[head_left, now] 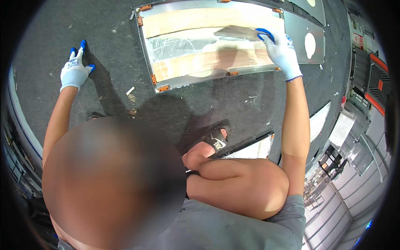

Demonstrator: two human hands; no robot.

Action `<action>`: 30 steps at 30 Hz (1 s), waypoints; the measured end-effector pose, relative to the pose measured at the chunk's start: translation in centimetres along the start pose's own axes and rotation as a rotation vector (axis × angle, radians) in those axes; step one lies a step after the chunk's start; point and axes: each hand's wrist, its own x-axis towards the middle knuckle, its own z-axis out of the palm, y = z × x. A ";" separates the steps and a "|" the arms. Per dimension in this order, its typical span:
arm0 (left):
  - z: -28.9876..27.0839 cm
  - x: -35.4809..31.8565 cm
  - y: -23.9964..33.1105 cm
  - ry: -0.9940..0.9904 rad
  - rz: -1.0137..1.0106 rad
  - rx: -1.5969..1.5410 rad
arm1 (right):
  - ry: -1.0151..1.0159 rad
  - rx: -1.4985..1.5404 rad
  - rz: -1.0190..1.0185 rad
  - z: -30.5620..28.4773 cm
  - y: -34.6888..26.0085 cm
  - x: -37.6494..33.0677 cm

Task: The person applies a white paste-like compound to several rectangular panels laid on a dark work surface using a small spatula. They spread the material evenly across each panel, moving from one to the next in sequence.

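Note:
A flat, thin grey plate [237, 33] is gripped at its right end by my right hand [277, 48], which wears a white glove with blue fingertips. Its exact kind is unclear. The plate is over a framed panel [171, 48], where two tan wood-like bands lie either side of a shiny, streaked grey strip. Whether plate and panel touch I cannot tell. Off to the left, my left hand [76, 71], gloved the same way, has its fingers spread over the dark floor [112, 54] and holds nothing.
Orange-brown clips [233, 73] line the panel's edge. Right of it lies a grey panel [309, 43] with a pale oval. A small white stick [130, 91] and scraps dot the floor. Another framed panel [254, 148] lies beside my bent knee [266, 183]. A blurred disc covers the lower left.

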 end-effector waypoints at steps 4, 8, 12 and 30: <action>0.0 -0.1 0.1 0.000 -0.004 0.009 | -0.009 0.030 -0.277 3.8 -2.6 2.1; -0.4 -0.3 0.4 -0.008 -0.008 -0.004 | 0.114 -0.029 -0.448 6.2 -5.8 3.0; -0.4 -0.3 0.4 -0.006 -0.026 -0.004 | -0.159 -0.057 -0.251 5.2 -6.3 2.6; 2.0 0.5 -1.0 0.089 0.033 0.010 | -0.026 0.017 -0.422 5.5 -9.4 -5.6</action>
